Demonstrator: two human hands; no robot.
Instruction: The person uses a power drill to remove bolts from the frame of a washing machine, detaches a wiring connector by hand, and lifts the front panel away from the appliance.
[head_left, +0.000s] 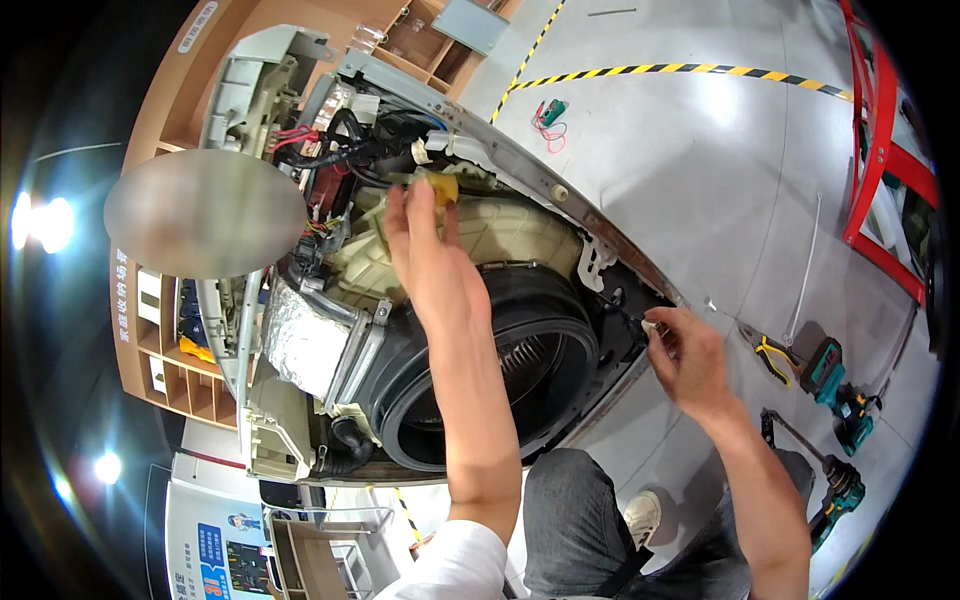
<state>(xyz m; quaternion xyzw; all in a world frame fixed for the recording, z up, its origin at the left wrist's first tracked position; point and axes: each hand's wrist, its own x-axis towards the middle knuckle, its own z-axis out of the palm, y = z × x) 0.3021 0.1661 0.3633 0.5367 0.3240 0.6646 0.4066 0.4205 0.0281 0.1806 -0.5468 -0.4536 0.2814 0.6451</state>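
Observation:
An opened front-loading washing machine, its black rubber door gasket (pixel 590 365) and cream-coloured tub (pixel 510 228) bare, lies across the middle of the view. My left hand (pixel 440 275) reaches over the tub, fingers closed around a small yellow block-like piece (pixel 444 188); motion blurs it, so its kind does not show. At the machine's right corner, my right hand (pixel 692 365) pinches a small white piece (pixel 650 328), perhaps a connector, beside black wiring (pixel 622 308). Its far side is hidden by my fingers.
A bundle of dark wires (pixel 350 150) runs along the machine's upper left. Pliers (pixel 772 355), a green-black cordless tool (pixel 855 418) and a long-shafted power tool (pixel 842 485) lie on the floor at right. A red metal frame (pixel 880 150) stands beyond; a small meter (pixel 552 112) lies farther off.

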